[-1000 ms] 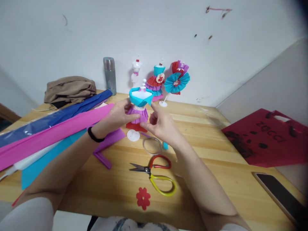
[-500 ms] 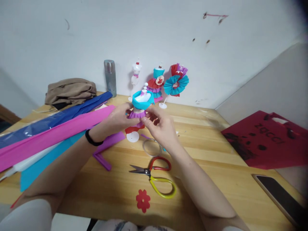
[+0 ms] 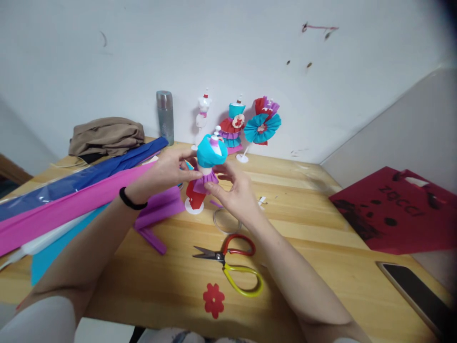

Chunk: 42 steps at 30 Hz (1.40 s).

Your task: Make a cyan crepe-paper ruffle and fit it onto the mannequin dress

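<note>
Dress form [image 3: 205, 169], front centre of the worktop [image 3: 296, 219]. The form is held in both hands and tilted, its head leaning to the right; it is dressed in a blue wrap [image 3: 207, 155], a pleated purple skirt [image 3: 205, 184] and a red layer [image 3: 194, 196], above a white base [image 3: 194, 210]. By the left hand [image 3: 168, 170], the waist is pinched between the thumb and the fingers, which are partly hidden behind. By the right hand [image 3: 237, 190], the skirt is pinched, the thumb being laid on its front and the fingers curled behind.

Nearer the viewer, a wire ring [image 3: 214, 221], scissors [image 3: 219, 257] with blades parted, and a red flower [image 3: 208, 300] are seen. At left, strips of purple [image 3: 157, 207] and pink paper [image 3: 89, 194] are spread. Along the wall [image 3: 214, 47], a flask [image 3: 165, 119] and three further forms are arranged: white [image 3: 204, 103], tiered [image 3: 236, 111] and rosette-bearing [image 3: 262, 128]. At right, a phone [image 3: 416, 295] is placed near a red bag [image 3: 396, 209].
</note>
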Each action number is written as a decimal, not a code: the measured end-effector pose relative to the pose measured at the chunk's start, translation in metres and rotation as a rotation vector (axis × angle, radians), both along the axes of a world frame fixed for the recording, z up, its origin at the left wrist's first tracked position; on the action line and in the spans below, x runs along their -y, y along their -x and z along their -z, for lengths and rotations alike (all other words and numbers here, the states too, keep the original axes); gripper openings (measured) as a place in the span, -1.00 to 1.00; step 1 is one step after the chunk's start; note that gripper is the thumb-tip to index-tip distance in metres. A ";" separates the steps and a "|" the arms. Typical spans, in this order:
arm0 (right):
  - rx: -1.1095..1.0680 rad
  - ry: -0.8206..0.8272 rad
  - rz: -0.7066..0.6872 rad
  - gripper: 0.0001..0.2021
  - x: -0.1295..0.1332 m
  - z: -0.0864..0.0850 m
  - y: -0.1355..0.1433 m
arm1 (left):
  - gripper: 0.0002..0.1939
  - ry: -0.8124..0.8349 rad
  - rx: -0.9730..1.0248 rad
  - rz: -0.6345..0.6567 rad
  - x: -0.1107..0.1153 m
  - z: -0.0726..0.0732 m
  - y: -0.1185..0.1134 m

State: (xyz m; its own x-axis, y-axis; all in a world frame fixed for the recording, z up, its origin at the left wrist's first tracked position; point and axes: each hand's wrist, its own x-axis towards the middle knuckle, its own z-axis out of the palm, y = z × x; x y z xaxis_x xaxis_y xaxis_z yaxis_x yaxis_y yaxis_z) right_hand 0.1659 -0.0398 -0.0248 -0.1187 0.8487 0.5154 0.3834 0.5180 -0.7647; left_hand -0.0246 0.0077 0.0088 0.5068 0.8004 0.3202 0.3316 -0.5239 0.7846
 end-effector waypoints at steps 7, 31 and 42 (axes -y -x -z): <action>-0.086 0.024 -0.098 -0.70 -0.008 0.003 -0.003 | -0.76 -0.085 -0.005 -0.066 -0.001 0.004 -0.006; -0.280 0.165 -0.213 -0.58 -0.024 0.005 -0.007 | -0.68 -0.013 0.147 -0.048 -0.010 0.022 -0.017; -0.422 0.273 -0.240 -0.47 -0.031 0.014 -0.010 | -0.45 0.095 0.177 0.112 -0.018 0.030 -0.020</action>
State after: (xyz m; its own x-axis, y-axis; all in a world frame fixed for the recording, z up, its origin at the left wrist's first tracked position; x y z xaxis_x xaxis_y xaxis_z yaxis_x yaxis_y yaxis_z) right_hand 0.1758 -0.0087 -0.0391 -0.1558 0.9327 0.3253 -0.0890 0.3147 -0.9450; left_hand -0.0048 0.0258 -0.0208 0.5372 0.7728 0.3380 0.1285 -0.4710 0.8727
